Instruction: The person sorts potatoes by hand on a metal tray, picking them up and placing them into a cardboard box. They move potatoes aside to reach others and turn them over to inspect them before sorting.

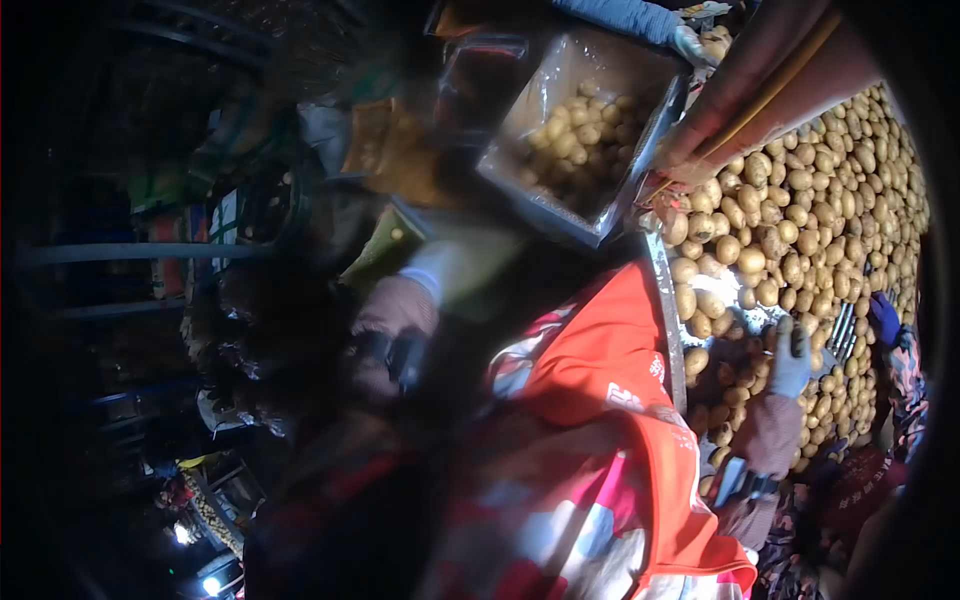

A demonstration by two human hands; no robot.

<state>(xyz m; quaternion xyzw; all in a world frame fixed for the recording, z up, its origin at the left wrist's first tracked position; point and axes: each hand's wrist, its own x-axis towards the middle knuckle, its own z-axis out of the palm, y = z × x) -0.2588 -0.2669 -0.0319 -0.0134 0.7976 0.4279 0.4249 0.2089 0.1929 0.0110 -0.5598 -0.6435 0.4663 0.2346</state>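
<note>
My left hand (440, 268), in a pale glove, is smeared by motion above a greenish open box (385, 245) at my left side. Its fingers cannot be made out, nor whether anything is in them. On the right, my right hand (791, 362) wears a grey-blue glove with dirty fingertips. It reaches over a wide bed of potatoes (800, 215), fingers stretched out against them. No potato is visibly gripped by it. Beside this hand, patches of a white surface (722, 290) show between the potatoes.
A plastic-lined crate (600, 225) partly filled with potatoes stands ahead. A metal edge (668, 335) borders the potato bed. A brownish-red post or cloth (765, 85) slants across the upper right. Another person's gloved hand (690, 45) is beyond the crate; a co-worker's patterned sleeve (908, 385) is at far right.
</note>
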